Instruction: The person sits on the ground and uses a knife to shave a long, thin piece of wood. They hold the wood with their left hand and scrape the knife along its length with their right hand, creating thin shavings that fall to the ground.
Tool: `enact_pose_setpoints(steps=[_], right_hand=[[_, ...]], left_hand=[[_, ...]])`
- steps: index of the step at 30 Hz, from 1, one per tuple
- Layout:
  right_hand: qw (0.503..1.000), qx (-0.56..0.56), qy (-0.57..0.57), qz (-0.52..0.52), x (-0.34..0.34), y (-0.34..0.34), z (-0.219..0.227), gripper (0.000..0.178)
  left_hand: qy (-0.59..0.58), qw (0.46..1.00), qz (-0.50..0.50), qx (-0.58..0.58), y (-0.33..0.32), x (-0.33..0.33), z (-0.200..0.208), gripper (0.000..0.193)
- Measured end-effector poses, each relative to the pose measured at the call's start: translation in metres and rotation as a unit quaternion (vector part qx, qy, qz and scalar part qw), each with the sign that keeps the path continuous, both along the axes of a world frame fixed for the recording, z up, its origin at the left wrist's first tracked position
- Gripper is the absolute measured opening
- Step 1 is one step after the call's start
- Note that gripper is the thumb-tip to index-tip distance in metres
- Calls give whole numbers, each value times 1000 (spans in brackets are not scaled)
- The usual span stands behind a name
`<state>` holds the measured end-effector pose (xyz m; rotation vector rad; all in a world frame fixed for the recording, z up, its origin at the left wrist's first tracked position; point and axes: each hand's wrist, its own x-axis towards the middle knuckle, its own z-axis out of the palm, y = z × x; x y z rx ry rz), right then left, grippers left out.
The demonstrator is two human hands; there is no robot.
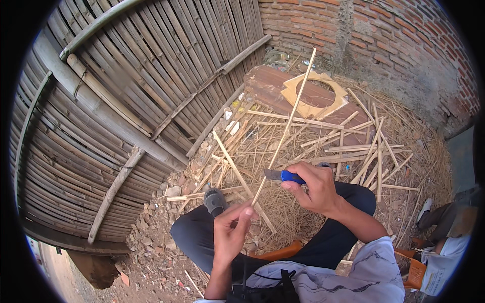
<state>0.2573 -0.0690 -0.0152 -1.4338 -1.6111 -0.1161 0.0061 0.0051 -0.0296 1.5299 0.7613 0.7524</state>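
Note:
In front of me a long, thin bamboo strip (289, 121) slants up and away to the right. My left hand (232, 230) pinches its near end between thumb and fingers. My right hand (316, 187) is closed around the blue handle of a knife (291, 177). Its broad dark blade points left and lies against or just over the strip, a little above my left hand; whether it cuts in cannot be made out. Another bamboo strip (232, 164) crosses close by, beneath the held one.
Bamboo strips (348, 147) and shavings (262, 146) litter the ground ahead. A brown board (262, 83) carries a cut-out cardboard piece (331, 107). A bamboo wall (126, 65) stands left, a brick wall (374, 35) behind. At right sits another person (444, 222) near an orange stool (415, 272).

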Motion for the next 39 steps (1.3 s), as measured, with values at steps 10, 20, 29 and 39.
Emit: enact_pose_setpoints(steps=[10, 20, 29, 39], right_hand=[[1000, 14, -25, -2, -11, 2, 0, 27], [998, 22, -38, -42, -2, 6, 4, 28], [994, 40, -45, -89, 10, 8, 10, 28], [986, 67, -94, -118, 11, 5, 18, 28]], left_hand=[[24, 995, 36, 89, -10, 8, 6, 31], [33, 993, 42, 107, -14, 4, 4, 31], [23, 998, 22, 59, -14, -11, -2, 30], [10, 1000, -10, 8, -12, -16, 1, 31]])
